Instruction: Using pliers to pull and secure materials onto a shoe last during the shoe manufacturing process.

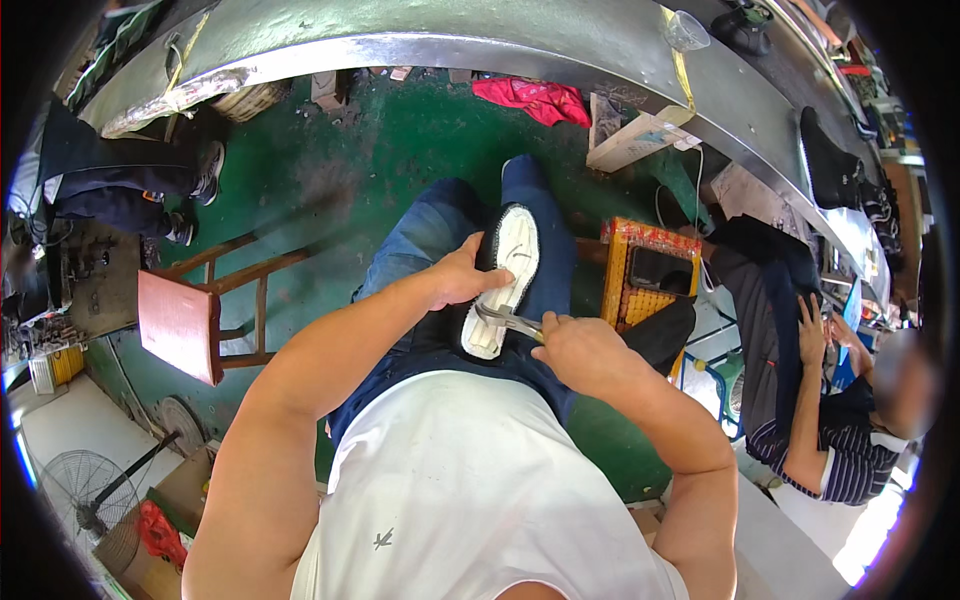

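Green floor spreads under a wooden chair (190, 318) and a long metal bench (420, 40). On the person's lap lies a shoe (505, 275), sole up, gripped by the left hand (462, 275). Right hand (580, 350) clamps pliers (508, 320) biting the sole's edge.

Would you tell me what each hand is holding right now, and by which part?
The left hand grips the shoe on the lap by its side edge; the right hand holds the pliers by the handles.

shoe sole (508, 270): white, matt | pliers (508, 320): shiny metal | stool (190, 315): wood | jeans (440, 225): blue denim cloth
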A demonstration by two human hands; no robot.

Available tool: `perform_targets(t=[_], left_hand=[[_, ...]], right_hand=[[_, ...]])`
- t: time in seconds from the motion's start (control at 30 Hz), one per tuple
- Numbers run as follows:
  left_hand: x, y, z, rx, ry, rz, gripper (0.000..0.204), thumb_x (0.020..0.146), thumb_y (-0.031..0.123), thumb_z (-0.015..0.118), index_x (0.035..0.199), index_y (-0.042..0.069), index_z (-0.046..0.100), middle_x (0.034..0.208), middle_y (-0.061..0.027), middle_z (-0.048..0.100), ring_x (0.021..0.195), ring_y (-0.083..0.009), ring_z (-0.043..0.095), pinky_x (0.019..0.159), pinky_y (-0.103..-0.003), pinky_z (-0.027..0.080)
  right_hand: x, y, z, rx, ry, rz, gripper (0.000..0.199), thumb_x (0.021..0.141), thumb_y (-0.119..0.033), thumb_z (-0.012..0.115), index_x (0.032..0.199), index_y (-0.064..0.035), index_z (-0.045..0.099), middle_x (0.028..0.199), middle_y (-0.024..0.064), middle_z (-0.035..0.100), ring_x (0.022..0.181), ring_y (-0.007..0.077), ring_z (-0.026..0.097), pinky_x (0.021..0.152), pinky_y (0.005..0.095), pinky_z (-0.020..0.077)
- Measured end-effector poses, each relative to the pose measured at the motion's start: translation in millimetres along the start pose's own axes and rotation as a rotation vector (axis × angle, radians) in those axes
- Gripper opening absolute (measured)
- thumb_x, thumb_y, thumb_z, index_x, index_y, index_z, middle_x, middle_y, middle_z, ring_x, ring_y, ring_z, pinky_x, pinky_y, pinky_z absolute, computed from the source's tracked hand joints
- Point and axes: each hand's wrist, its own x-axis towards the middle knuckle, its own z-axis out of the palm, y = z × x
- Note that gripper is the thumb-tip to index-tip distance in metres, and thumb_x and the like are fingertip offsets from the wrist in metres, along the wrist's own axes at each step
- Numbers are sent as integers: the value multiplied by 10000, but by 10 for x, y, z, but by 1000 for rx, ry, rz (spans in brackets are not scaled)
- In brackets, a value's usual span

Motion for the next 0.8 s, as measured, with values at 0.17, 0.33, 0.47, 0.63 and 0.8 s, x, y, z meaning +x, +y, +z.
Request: perform_targets(t=[0.17,0.33,0.47,0.63,0.8], left_hand=[[-40,59,-44,-61,-31,-14,1021,867,359,804,1602,24,181,1497,-216,488,1380,-298,488,1140,-378,395],[3,14,-89,-15,-38,-22,1049,881,377,802,1622,56,133,1533,-187,444,1405,-287,444,1103,-431,437],[-25,102,-84,-14,-69,-24,1066,878,369,804,1619,25,118,1551,-200,424,1426,-295,423,1127,-414,415],[-37,17,-76,2,-25,2,1069,879,359,802,1603,-33,121,1557,-229,410,1423,-297,431,1144,-359,392],[-50,-58,-208,-59,4,4,1053,877,340,805,1599,-33,136,1531,-241,435,1392,-299,470,1139,-362,401]], right_hand=[[127,39,-346,596,-478,293,368,1029,-354,553,991,2,635,833,203,689,660,331,686,616,434,556],[-7,146,14,626,-394,208,346,1033,-326,548,1065,9,626,880,220,687,812,353,697,757,432,563],[-58,45,251,173,94,-10,389,1011,-318,585,1087,64,594,913,239,691,893,375,701,796,453,555],[168,-184,-139,26,-181,46,388,1009,-336,581,1073,46,610,900,232,700,838,404,699,753,490,554],[233,-23,473,278,6,77,399,1002,-383,587,1057,10,627,863,213,704,801,389,698,723,487,544]])
